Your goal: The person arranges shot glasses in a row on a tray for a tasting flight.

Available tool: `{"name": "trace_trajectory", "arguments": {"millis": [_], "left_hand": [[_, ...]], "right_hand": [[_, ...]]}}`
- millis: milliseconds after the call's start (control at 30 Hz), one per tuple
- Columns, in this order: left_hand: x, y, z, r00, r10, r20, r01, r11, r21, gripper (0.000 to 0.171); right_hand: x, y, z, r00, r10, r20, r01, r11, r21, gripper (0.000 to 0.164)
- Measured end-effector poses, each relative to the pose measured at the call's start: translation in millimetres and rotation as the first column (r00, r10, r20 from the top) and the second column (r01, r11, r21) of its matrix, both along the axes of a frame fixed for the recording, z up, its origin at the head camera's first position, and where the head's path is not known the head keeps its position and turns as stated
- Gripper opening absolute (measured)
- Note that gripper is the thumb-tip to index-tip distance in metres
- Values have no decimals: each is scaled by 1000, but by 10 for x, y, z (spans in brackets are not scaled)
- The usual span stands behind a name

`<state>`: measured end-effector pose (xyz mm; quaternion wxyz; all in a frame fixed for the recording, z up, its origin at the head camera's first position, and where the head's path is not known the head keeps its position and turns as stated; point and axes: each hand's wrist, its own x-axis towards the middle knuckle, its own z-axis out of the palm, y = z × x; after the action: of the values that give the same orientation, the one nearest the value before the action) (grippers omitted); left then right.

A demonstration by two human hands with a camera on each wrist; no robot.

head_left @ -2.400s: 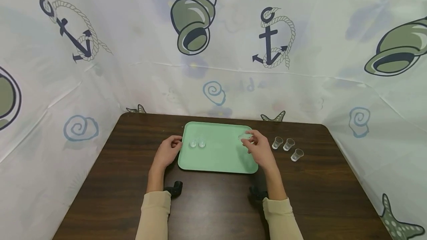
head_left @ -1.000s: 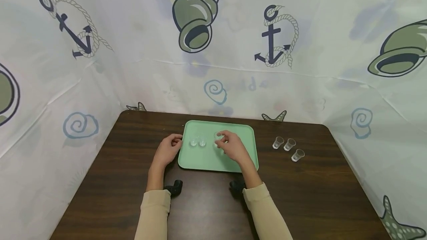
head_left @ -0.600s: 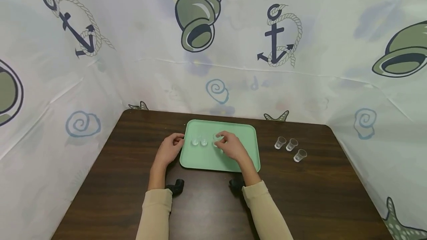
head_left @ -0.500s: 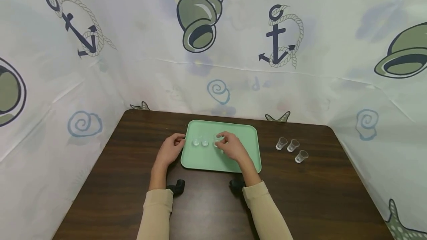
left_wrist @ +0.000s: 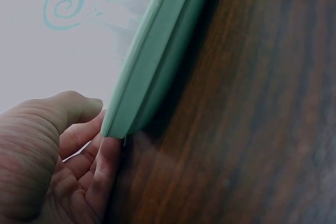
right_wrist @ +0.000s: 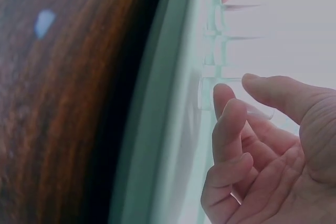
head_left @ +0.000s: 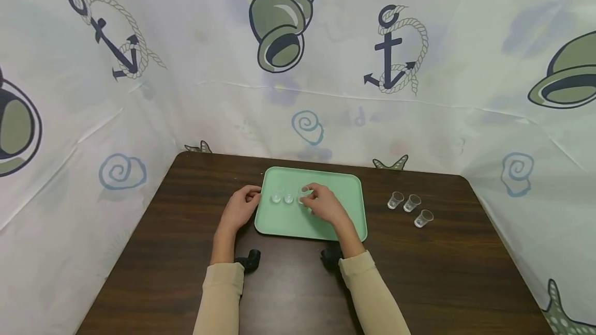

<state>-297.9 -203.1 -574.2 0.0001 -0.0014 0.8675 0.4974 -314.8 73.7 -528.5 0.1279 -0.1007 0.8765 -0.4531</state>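
Observation:
My right hand [head_left: 323, 203] pinches a small clear shot glass [right_wrist: 207, 94] between thumb and fingers, upright over the mint-green tray [head_left: 288, 224]. To its left, two matching shot glasses [head_left: 282, 198] stand on the tray; all three form a row. My left hand [head_left: 240, 208] is at the tray's left side. In the left wrist view, its fingers reach around the rim [left_wrist: 139, 66], with the thumb just above. The right wrist view shows the pinched glass's base right at the tray surface, its middle partly covered by fingers.
Three more clear shot glasses [head_left: 412, 203] stand on the dark wooden table [head_left: 442, 273], right of the tray. A white patterned curtain [head_left: 335, 118] rises behind the table and along both sides.
My right hand has carried the shot glass left across the tray to beside the other two, then stayed there. My left hand has kept its place at the tray; the head view shifts slightly.

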Motion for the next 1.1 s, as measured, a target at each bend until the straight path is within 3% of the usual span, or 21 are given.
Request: {"name": "trace_trajectory", "arguments": {"millis": [867, 1100], "left_hand": [[2, 40, 4, 1000, 4, 19, -5, 1000, 7, 39], [16, 29, 30, 1000, 11, 23, -11, 1000, 8, 39]], "right_hand": [[27, 238, -45, 999, 36, 39, -37, 999, 35, 43], [134, 425, -1, 999, -46, 23, 46, 999, 27, 46]]}}
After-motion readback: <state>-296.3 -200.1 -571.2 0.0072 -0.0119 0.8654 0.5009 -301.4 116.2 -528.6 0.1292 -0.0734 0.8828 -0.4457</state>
